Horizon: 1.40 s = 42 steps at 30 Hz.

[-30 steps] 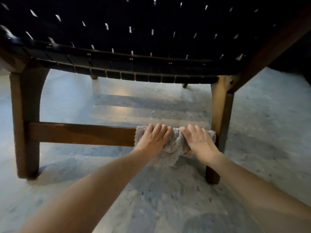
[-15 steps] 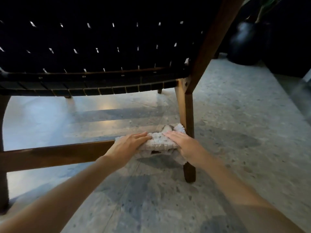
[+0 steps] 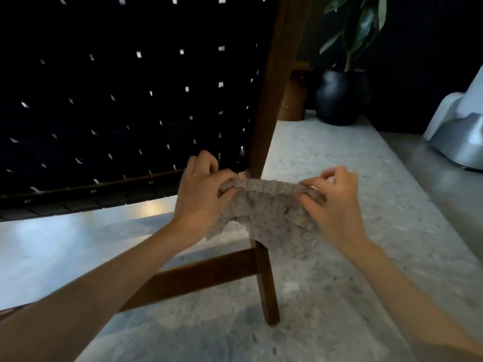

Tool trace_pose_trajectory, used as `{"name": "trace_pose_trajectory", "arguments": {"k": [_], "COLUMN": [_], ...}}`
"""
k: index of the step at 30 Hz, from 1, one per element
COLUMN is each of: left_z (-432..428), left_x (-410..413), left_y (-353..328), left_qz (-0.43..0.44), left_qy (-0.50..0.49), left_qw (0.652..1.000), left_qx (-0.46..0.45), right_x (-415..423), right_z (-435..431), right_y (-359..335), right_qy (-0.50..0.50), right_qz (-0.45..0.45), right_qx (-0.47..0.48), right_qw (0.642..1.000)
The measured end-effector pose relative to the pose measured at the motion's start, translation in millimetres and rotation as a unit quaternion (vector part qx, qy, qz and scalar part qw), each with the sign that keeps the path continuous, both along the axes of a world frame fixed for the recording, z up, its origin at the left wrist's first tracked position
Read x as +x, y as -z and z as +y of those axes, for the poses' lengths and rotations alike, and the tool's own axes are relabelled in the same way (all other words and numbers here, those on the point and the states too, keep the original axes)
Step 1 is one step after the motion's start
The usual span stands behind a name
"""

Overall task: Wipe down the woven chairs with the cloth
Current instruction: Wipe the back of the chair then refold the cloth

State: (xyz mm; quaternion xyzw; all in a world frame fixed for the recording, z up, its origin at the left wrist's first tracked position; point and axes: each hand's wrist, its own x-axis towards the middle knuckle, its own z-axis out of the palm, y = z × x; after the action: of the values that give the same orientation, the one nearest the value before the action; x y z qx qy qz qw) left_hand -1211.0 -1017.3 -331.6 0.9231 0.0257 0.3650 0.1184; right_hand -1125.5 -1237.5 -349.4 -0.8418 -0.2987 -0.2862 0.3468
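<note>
Cloth [image 3: 271,205] lifted clear of the rail [image 3: 203,273] — pinched taut between left hand [image 3: 201,194] and right hand [image 3: 337,205] by the lower right corner of the chair [image 3: 271,100] back — rail apparently done, weave likely next.

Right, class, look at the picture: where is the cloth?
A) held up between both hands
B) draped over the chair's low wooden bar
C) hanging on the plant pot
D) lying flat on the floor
A: the left hand and the right hand each pinch one end of the cloth, which hangs between them, above the bare wooden bar.
</note>
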Motion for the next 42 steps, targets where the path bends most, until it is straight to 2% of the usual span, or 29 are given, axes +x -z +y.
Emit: {"name": "trace_pose_trajectory", "arguments": {"k": [2, 4, 7, 10, 16, 21, 26, 31, 36, 39, 42], "left_z": [-12.0, -23.0, -36.4, -49.1, -63.9, -73.4, -69.9, -59.9, -48.3, -46.0, -46.9], "left_x": [0.1, 1.5, 3.2, 4.7, 19.8, 32.2, 40.8, 44.7, 49.9, 53.4, 60.3], "left_y": [-23.4, -47.3, -83.8, -117.0, -160.0, -148.1, -120.6, -65.6, -5.9, 29.1, 55.2], "left_qz": [-0.022, -0.042, -0.140, -0.233, -0.270, -0.266, -0.265, -0.181, -0.072, -0.037, -0.023], "left_qy": [-0.032, -0.045, -0.028, -0.008, 0.063, 0.097, 0.084, 0.034, -0.046, -0.078, -0.108], "left_qw": [0.998, 0.987, 0.948, 0.897, 0.835, 0.856, 0.864, 0.873, 0.885, 0.889, 0.878], "left_qx": [-0.049, -0.150, -0.284, -0.376, -0.475, -0.433, -0.420, -0.452, -0.458, -0.449, -0.466], "right_x": [-0.8, -2.5, -9.1, -17.1, -17.6, -16.7, -12.7, -3.2, 15.7, 28.0, 36.5], "right_z": [-1.4, -0.9, 5.0, 13.7, 41.5, 65.7, 73.8, 80.9, 91.2, 101.4, 107.4], "right_y": [-30.9, -62.2, -105.9, -147.0, -195.1, -186.9, -152.0, -95.3, -23.7, 10.0, 36.9], "right_qy": [0.037, 0.024, -0.024, -0.120, -0.169, -0.264, -0.279, -0.283, -0.232, -0.189, -0.179], "right_qz": [-0.040, -0.031, -0.021, 0.034, 0.011, 0.079, 0.063, 0.120, 0.201, 0.261, 0.301], "right_qx": [-0.017, -0.002, 0.106, 0.263, 0.389, 0.399, 0.386, 0.355, 0.285, 0.254, 0.231], "right_qw": [0.998, 0.999, 0.994, 0.957, 0.906, 0.875, 0.877, 0.883, 0.908, 0.912, 0.908]}}
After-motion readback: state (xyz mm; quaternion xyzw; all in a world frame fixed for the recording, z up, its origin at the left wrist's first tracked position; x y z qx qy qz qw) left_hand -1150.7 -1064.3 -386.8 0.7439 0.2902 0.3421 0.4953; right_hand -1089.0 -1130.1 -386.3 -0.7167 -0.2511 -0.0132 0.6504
